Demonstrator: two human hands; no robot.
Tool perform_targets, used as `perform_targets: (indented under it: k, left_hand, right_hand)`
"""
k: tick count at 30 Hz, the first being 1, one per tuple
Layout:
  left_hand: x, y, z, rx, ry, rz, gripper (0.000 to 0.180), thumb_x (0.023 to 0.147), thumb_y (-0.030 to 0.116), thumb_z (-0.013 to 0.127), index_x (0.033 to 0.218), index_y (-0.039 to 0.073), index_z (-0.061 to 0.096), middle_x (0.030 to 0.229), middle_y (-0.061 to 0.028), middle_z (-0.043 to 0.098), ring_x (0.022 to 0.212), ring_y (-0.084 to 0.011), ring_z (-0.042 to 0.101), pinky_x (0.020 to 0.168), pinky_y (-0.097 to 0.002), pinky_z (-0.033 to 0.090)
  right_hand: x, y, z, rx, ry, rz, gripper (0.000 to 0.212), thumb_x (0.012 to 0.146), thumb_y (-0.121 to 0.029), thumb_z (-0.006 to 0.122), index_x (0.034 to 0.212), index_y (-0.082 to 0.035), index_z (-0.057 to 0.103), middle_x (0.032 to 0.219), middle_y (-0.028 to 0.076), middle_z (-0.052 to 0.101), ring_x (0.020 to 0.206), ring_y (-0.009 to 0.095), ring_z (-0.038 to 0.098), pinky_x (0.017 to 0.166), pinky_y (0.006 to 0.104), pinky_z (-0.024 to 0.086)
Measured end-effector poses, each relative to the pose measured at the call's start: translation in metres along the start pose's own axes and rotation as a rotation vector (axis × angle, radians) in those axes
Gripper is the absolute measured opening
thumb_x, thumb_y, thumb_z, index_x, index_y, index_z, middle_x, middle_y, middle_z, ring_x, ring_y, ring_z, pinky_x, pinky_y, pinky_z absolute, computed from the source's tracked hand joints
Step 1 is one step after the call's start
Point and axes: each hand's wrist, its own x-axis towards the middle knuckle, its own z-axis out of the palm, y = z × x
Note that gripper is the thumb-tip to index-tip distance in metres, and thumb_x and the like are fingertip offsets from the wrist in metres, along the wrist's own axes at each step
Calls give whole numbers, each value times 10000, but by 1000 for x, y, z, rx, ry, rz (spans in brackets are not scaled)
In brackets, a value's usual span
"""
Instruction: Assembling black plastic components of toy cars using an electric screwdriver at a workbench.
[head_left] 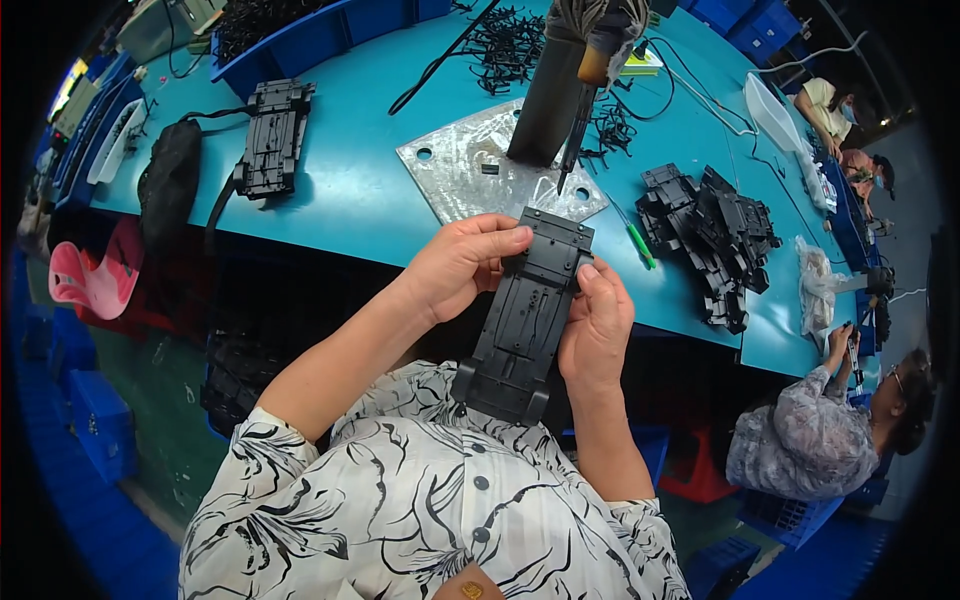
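Observation:
Between my two hands is a long black plastic chassis [518, 320], tilted, its upper end near the table edge and its lower end by my shirt. My left hand [468, 262] grips the upper left side, thumb on the top face. On the right side, my right hand [597, 325] is closed around the edge, its thumb near the upper part. Just beyond the chassis, the pointed tip of a hanging powered screwdriver [580, 125] hovers over a metal base plate [455, 165].
A dark post [545, 115] rises from the plate. Several black chassis lie piled [705, 235] at right, beside a green-handled tool [640, 245]. Another chassis [272, 140] lies at left. Black cable pieces [500, 50] and a blue bin [330, 40] are behind. A co-worker [810, 430] sits at right.

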Motion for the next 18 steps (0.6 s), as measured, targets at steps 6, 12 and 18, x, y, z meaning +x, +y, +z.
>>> perform_targets:
  k: [6, 12, 18]
  left_hand:
    - [17, 5, 4, -45, -31, 35, 234, 882, 267, 668, 1002, 70, 626, 862, 37, 619, 706, -41, 559, 628, -212, 483]
    - [25, 11, 9, -112, -81, 54, 250, 893, 227, 652, 1036, 25, 616, 913, -14, 646, 761, -81, 608, 685, -247, 529]
    - [24, 19, 14, -176, -111, 59, 252, 905, 181, 633, 1065, -11, 600, 934, -63, 653, 821, -132, 638, 739, -286, 552]
  right_hand:
    - [11, -4, 1, 2, 1, -42, 272, 895, -137, 565, 1096, 45, 559, 961, 55, 622, 823, 97, 582, 740, 230, 475]
    - [16, -11, 6, -10, 19, -52, 200, 912, -162, 526, 989, 18, 566, 914, 72, 619, 796, 120, 599, 737, 252, 506]
    - [16, -13, 10, -21, 27, -62, 200, 918, -171, 524, 989, 11, 567, 915, 72, 619, 800, 125, 602, 734, 251, 508]
